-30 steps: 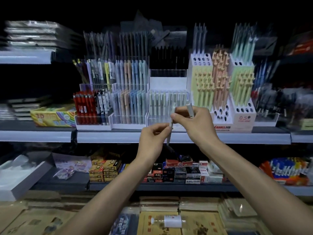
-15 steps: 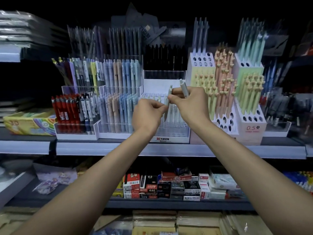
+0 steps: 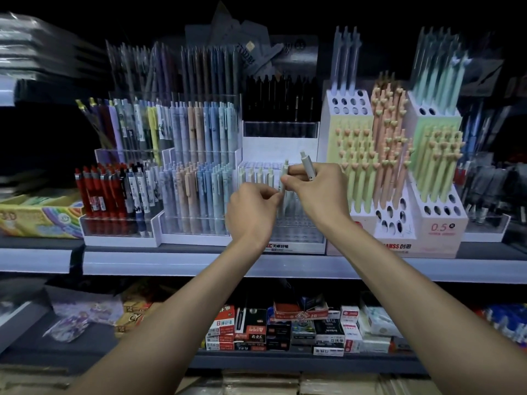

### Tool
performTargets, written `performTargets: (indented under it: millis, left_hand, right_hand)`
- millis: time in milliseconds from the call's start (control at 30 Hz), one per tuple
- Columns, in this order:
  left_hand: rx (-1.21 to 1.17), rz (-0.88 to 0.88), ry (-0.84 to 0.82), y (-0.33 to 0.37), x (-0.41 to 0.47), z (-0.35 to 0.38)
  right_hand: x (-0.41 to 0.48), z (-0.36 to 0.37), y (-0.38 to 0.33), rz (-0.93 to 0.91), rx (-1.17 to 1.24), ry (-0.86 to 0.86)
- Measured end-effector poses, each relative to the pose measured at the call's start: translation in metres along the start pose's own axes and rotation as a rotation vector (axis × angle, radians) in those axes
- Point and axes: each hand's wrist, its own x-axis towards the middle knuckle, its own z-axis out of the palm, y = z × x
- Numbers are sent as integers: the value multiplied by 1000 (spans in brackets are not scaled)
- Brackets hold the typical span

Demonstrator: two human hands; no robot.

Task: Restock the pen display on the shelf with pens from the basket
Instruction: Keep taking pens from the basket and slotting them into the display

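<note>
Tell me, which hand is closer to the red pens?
Left. The left hand is right of the red pens, past the pastel pens; the right hand is farther right still.

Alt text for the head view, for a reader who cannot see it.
A left hand and right hand together pinch a pale pen upright at the clear pen display in the middle of a shop shelf. The right hand also holds a second pen; fuller displays stand either side.
</note>
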Motion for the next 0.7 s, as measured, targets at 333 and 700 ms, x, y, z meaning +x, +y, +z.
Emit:
performTargets:
  millis: [333,700]
  left_hand:
    - [128,-92,44,-5,-7,14]
    - [150,-118,45,-5,-3,20]
  right_hand:
    - [2,19,18,103,-79,31]
    - [13,22,22,161,-128,34]
